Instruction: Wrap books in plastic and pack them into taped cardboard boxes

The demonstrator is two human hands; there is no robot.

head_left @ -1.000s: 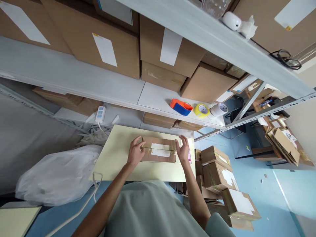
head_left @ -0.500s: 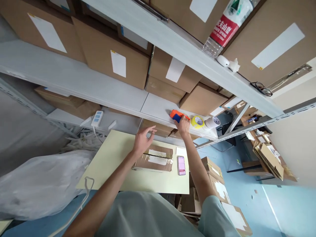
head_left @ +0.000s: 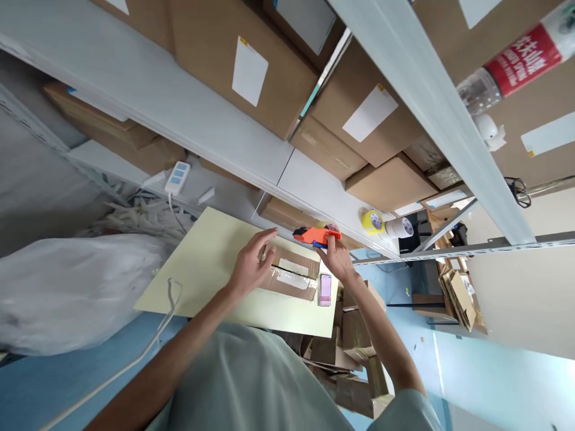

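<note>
My right hand [head_left: 339, 261] is closed around an orange and blue tape dispenser [head_left: 320, 234] with a dark front end. It holds the dispenser in the air, above the far right side of the cardboard box. The box [head_left: 291, 291] lies closed on the pale yellow tabletop [head_left: 215, 251], with white labels and shiny tape on its upper face. Over the box's left end hovers my left hand [head_left: 252, 263], thumb and fingers apart and nothing between them. A phone [head_left: 324, 290] with a lit pinkish screen rests just right of the box.
Beyond the table runs a grey shelf [head_left: 251, 170] stacked with cartons [head_left: 386, 185]. Yellow tape [head_left: 372, 221] and a white roll [head_left: 399, 227] stand at its right end. A power strip [head_left: 178, 178], a white cable [head_left: 121, 374] and a plastic bag [head_left: 76, 293] are at left; cartons [head_left: 354, 329] lie below right.
My right hand has lifted the tape dispenser off the shelf and brought it toward the box. My left hand has shifted slightly left, still open. The view has tilted and turned.
</note>
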